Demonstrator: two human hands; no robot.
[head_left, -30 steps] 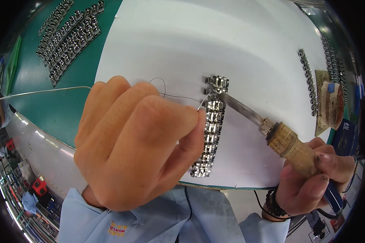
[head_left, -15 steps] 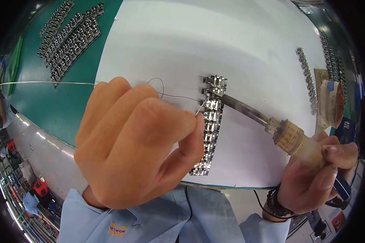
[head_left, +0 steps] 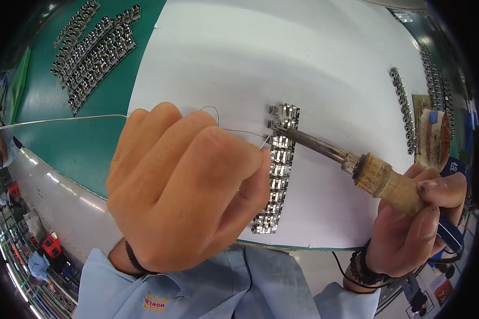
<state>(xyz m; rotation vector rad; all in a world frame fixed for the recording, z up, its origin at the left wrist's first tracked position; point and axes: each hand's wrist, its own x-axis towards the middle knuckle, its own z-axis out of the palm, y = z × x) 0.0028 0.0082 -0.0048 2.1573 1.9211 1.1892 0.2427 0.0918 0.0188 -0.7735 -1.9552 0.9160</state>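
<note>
A strip of shiny metal connectors lies on the white sheet in front of me. My left hand pinches a thin solder wire, its end meeting the strip's upper part; the wire's other length runs off to the left. In my right hand is a soldering iron, gripped by its worn, tan handle. The iron's dark tip touches or nearly touches the strip close to the solder's end. A thin dark wire curls from behind my left fingers to the same spot.
Several more connector strips lie on the green mat at the far left. Others sit at the right, beside a worn block with a blue patch. The white sheet covers the table's middle. A black cord hangs near my right wrist.
The iron's handle has shifted slightly left, and its tip has moved a little. My left hand has moved slightly right with the solder. The whole view has shifted slightly.
</note>
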